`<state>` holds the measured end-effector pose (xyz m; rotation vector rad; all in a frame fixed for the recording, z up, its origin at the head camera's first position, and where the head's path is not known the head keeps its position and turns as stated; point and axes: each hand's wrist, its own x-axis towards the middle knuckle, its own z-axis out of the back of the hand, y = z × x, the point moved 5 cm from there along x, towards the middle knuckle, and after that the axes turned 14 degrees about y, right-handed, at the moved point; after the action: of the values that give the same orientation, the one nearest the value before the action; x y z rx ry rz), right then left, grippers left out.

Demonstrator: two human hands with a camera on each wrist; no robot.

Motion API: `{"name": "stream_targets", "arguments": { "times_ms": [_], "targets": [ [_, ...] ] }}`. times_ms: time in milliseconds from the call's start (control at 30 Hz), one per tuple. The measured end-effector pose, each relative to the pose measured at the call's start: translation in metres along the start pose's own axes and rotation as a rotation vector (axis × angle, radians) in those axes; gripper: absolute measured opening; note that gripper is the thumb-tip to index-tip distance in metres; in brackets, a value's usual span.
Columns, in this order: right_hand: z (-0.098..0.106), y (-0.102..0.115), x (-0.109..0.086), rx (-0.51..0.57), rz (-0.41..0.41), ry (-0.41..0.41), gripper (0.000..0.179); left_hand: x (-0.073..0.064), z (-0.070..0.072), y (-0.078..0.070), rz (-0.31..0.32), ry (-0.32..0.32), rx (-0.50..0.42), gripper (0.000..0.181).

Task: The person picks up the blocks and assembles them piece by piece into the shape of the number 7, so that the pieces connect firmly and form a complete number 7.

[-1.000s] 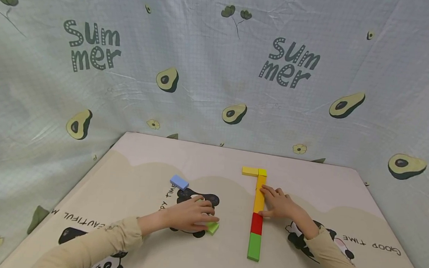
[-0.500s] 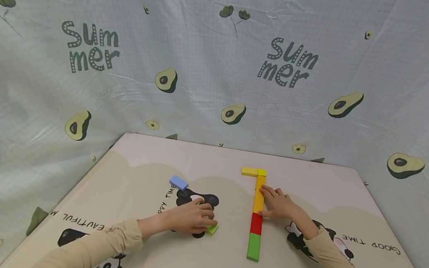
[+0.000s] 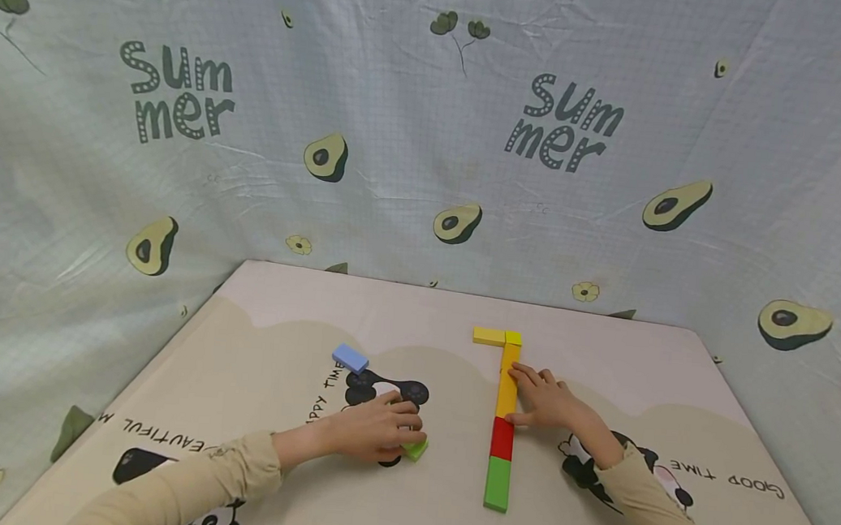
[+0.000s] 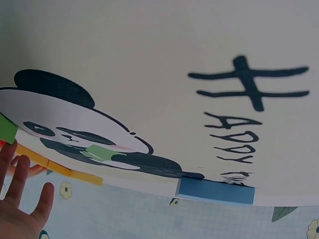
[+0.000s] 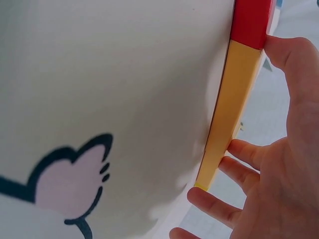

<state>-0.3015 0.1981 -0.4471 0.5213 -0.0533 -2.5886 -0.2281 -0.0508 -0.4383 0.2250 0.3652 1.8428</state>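
In the head view, my left hand (image 3: pixel 378 429) is over the printed panda, its fingertips at a small light green block (image 3: pixel 415 449). The left wrist view shows one finger against the green block (image 4: pixel 7 130) and the other fingers spread; the thumb side is out of sight. My right hand (image 3: pixel 544 399) rests beside a straight row of blocks, fingertips along the orange blocks (image 3: pixel 507 391). In the right wrist view, the thumb touches near the seam of the red block (image 5: pixel 251 22) and the orange one, and the straight fingers touch the orange side.
The row ends in a green block (image 3: pixel 498 483) on the near side. At its far end sit a small yellow block (image 3: pixel 514 338) and a yellow bar (image 3: pixel 489 336) pointing left. A blue block (image 3: pixel 351 358) lies alone beyond my left hand. A patterned cloth wall (image 3: pixel 401 115) rises behind the table.
My left fingers have drawn in slightly over the light green block, covering more of it. My right hand and the row stay in place.
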Motion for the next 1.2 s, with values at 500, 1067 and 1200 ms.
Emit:
{"name": "stream_targets", "arguments": {
  "times_ms": [500, 1067, 1200],
  "targets": [
    [0.0012, 0.0005, 0.0006, 0.009, -0.005, 0.012, 0.083, 0.0005, 0.0009, 0.0006, 0.005, 0.016, -0.020, 0.028],
    [0.0012, -0.0001, 0.0013, 0.018, -0.003, 0.013, 0.083, 0.0021, 0.0047, 0.0031, -0.009, -0.031, -0.030, 0.027],
    [0.0011, 0.0002, 0.0006, 0.017, -0.005, 0.013, 0.083, 0.0035, 0.0067, 0.0062, -0.013, -0.054, -0.024, 0.027]
  ]
}}
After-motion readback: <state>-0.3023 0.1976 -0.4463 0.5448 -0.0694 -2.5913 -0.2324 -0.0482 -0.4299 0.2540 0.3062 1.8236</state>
